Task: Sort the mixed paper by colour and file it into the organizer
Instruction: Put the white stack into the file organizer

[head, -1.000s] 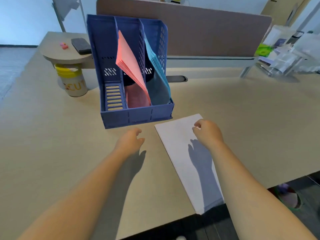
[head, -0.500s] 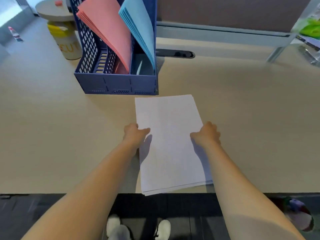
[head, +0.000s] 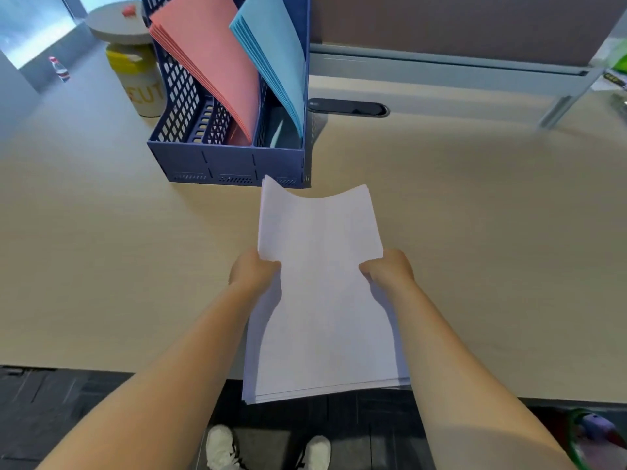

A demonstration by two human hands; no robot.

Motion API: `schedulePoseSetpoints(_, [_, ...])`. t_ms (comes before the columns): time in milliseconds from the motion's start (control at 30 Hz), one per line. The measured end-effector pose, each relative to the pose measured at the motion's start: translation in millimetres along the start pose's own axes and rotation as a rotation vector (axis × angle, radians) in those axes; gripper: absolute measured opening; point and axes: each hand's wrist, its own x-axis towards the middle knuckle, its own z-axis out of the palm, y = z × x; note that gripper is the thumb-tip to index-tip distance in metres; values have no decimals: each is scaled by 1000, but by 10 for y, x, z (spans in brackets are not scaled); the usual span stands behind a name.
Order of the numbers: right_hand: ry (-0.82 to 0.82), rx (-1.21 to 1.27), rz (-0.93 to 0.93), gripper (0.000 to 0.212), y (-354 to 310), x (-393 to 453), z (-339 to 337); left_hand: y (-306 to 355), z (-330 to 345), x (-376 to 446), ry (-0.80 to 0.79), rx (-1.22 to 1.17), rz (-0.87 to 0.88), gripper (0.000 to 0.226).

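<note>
Paper in a white stack (head: pixel 322 300) sits between both hands, lifted off the bench (head: pixel 475 232) and bowed so its far edge dips in the middle. The left hand (head: pixel 252 271) grips the stack's left edge, fingers curled under and thumb on top; the right hand (head: pixel 390 269) grips the right edge the same way. The near end of the stack hangs past the bench's front edge, and its far corner reaches just in front of the organizer (head: pixel 230 164), overlapping the low front wall in this view; whether it touches cannot be told.

The organizer is a blue plastic file holder with three compartments, standing upright on the bench. Pink paper (head: pixel 210 59) leans in its middle compartment, curving toward the right. Blue paper (head: pixel 274 52) leans in the right compartment, also curving rightward. The left compartment shows only its slotted floor and mesh wall.

Left of the organizer and just behind it stands a cream and yellow tub (head: pixel 139 79) under a round grey shelf (head: pixel 115 23). Right of the organizer a dark oval cable port (head: pixel 349 106) lies in the bench. Below the stack, on the dark floor, two white shoes (head: pixel 224 449) show
</note>
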Motion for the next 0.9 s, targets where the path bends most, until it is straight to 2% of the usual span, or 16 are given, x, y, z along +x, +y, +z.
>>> schedulePoseSetpoints(33, [2,42,-47,16,-21,-4,21,-9,-18,-10,15,-37,27,32])
schedulePoseSetpoints(167, [-22,373,-226,19,-251,-147,26,106,-254,-81,86,-272,138,39])
schedulePoseSetpoints(300, [-40,439,-434,20,-715,-410,-125,382,-688,-130,163,-431,306,42])
schedulePoseSetpoints(400, [-79,441,-575,27,-1037,-564,-188,602,-992,-146,172,-519,422,30])
schedulePoseSetpoints(533, [-159,477,-703,35,-1361,-717,-229,822,-1302,-264,139,-622,564,31])
schedulePoseSetpoints(633, [-211,468,-706,34,-1473,-749,-245,820,-1407,-279,97,-646,592,30])
schedulePoseSetpoints(900, [-308,474,-523,19,-1336,-623,-161,517,-1328,-91,10,-628,459,27])
